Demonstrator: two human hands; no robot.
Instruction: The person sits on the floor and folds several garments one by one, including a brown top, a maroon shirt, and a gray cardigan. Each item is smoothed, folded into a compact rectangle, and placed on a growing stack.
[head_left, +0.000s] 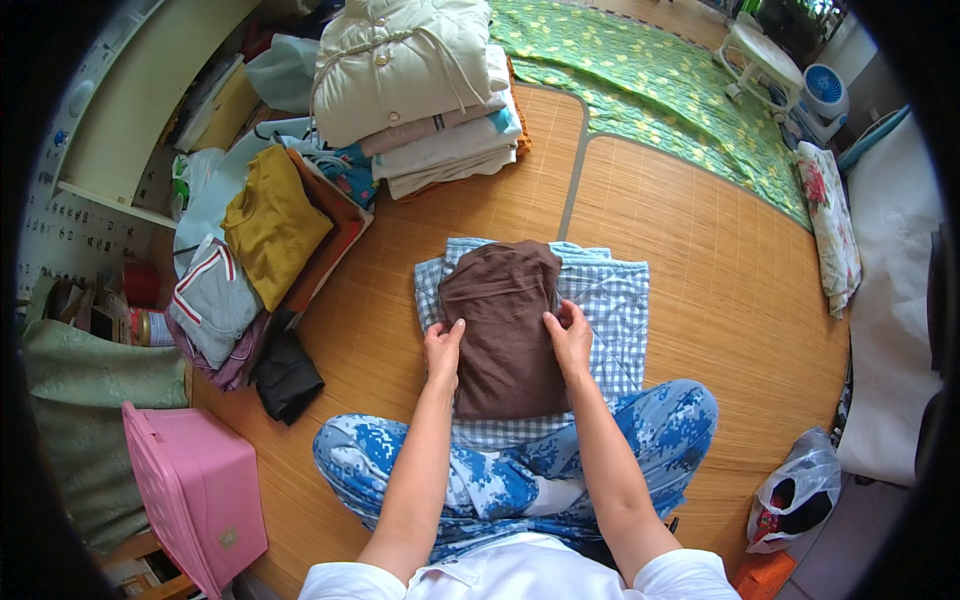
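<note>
A folded brown cloth garment lies before me on a blue-and-white checked cloth, which is spread on the bamboo mat. My left hand pinches the garment's left edge between thumb and fingers. On the opposite edge, my right hand grips the fabric the same way, thumb on top. Some fingertips of both hands are hidden by the cloth. Light-blue fabric shows along the far edge of the checked cloth.
Left stand a pile with a mustard garment and grey garment, a black cloth bundle and a pink plastic box. A tall stack topped by a cream padded jacket is beyond. A plastic bag lies right.
</note>
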